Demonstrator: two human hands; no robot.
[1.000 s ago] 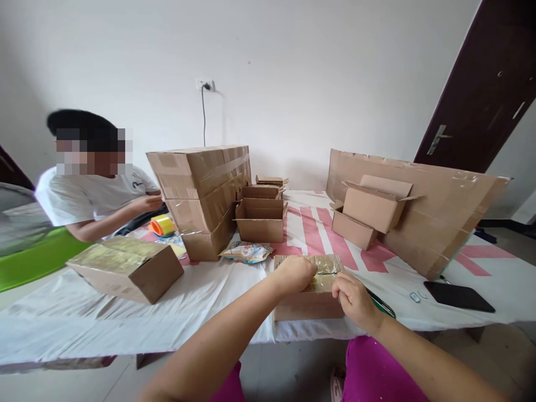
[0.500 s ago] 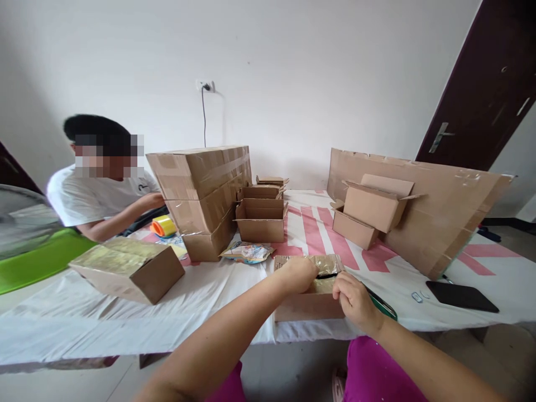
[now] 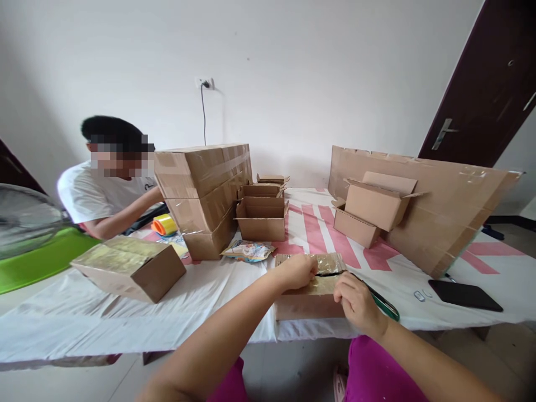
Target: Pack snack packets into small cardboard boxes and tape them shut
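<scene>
A small cardboard box (image 3: 307,308) with shiny tape across its top lies before me at the table's front edge. A dark gap runs between its top flaps. My left hand (image 3: 300,272) is closed at the left end of this gap, gripping the flap edge, its fingertips partly hidden. At the right end, my right hand (image 3: 355,296) is curled, with thumb and fingers pressed on the box's edge. Against the box's right side lies a long dark object with a green edge (image 3: 387,307), partly behind my right hand.
Taped boxes (image 3: 201,190) are stacked at left centre, with open boxes (image 3: 263,228) beside them. A taped box (image 3: 129,268) sits left. Two open boxes (image 3: 374,206) lean near a large cardboard sheet (image 3: 444,218). A person (image 3: 111,184) sits left; a black tablet-like slab (image 3: 464,295) lies right.
Both hands stay at the box's top with nearly the same grip. The view has shifted slightly, and the person on the left appears a little further right.
</scene>
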